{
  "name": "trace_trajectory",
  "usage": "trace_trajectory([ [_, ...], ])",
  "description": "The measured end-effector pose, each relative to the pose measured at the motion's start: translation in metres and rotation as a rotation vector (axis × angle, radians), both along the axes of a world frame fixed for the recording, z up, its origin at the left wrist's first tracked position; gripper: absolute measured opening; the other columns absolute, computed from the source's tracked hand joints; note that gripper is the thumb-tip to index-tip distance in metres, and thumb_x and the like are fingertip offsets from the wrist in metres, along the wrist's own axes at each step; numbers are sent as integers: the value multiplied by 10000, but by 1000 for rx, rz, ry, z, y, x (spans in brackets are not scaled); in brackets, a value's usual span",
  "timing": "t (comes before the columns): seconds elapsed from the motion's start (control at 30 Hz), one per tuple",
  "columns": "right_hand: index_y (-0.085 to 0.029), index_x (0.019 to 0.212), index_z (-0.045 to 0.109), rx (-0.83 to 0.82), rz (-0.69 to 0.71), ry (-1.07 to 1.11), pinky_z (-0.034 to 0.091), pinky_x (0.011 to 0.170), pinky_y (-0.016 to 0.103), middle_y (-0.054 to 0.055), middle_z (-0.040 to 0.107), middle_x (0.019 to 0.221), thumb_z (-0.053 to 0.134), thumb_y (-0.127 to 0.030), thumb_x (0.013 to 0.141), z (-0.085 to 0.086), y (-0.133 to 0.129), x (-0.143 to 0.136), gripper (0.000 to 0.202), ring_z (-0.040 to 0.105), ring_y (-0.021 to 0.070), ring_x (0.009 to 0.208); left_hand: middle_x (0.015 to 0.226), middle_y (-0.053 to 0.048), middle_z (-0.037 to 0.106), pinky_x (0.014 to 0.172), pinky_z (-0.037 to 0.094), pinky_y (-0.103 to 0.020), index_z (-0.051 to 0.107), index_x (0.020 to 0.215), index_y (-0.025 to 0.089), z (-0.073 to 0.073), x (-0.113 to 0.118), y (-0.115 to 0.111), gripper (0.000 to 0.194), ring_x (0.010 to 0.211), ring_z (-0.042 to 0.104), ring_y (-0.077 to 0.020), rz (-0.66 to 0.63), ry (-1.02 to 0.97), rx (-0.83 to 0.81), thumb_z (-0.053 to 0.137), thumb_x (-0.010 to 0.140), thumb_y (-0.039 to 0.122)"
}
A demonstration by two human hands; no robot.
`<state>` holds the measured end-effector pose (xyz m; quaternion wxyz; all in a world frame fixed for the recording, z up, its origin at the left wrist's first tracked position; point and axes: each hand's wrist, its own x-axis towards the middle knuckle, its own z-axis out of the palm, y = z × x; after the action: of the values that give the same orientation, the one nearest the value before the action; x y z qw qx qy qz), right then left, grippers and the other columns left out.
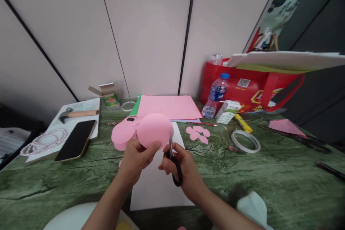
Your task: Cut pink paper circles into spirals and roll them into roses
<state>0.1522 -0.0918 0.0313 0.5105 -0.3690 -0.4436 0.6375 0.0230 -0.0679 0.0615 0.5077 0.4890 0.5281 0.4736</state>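
Between thumb and fingers, my left hand [137, 158] pinches a round piece of pink paper [153, 129] by its lower edge. My right hand [183, 167] grips black-handled scissors [177, 170], their blades pointing up at the right edge of the paper. Whether the blades touch the paper I cannot tell. Below both hands lies a white sheet [156, 187]. More pink paper rounds [122, 134] overlap on the table to the left, partly hidden. Several small pink petal shapes [198, 133] lie to the right of the scissors.
Pink sheets [167, 106] are stacked at the back. A phone [77, 141], a hammer [81, 114] and beads [45, 142] lie left. At right are a water bottle [215, 95], a small carton [228, 111], a glue stick [243, 122], a tape roll [245, 141] and a red bag [248, 86].
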Motion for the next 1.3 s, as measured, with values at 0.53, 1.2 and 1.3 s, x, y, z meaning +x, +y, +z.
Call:
trace_trajectory([
  [0.53, -185, 784, 487, -15, -7, 13, 416, 498, 224, -112, 477, 432, 663, -279, 645, -2, 0, -1, 243, 429, 53, 391, 319, 88, 339, 341, 172, -172, 417, 472, 153, 0, -3, 0, 346, 312, 262, -20, -39, -81, 88, 640, 690, 303],
  [1.2, -186, 842, 475, 62, 20, 10, 339, 490, 203, -54, 524, 603, 755, -330, 594, -2, 4, 0, 401, 430, 80, 534, 335, 54, 415, 306, 195, -164, 497, 417, 118, -5, -1, 2, 354, 277, 311, -15, -112, -74, 1, 672, 667, 298],
  [1.3, -189, 873, 483, 73, 16, 23, 336, 516, 207, -41, 514, 666, 753, -337, 598, 0, 4, 0, 413, 430, 92, 591, 338, 53, 412, 308, 188, -171, 496, 424, 122, -5, -2, 1, 345, 282, 306, -21, -115, -54, -19, 677, 653, 306],
])
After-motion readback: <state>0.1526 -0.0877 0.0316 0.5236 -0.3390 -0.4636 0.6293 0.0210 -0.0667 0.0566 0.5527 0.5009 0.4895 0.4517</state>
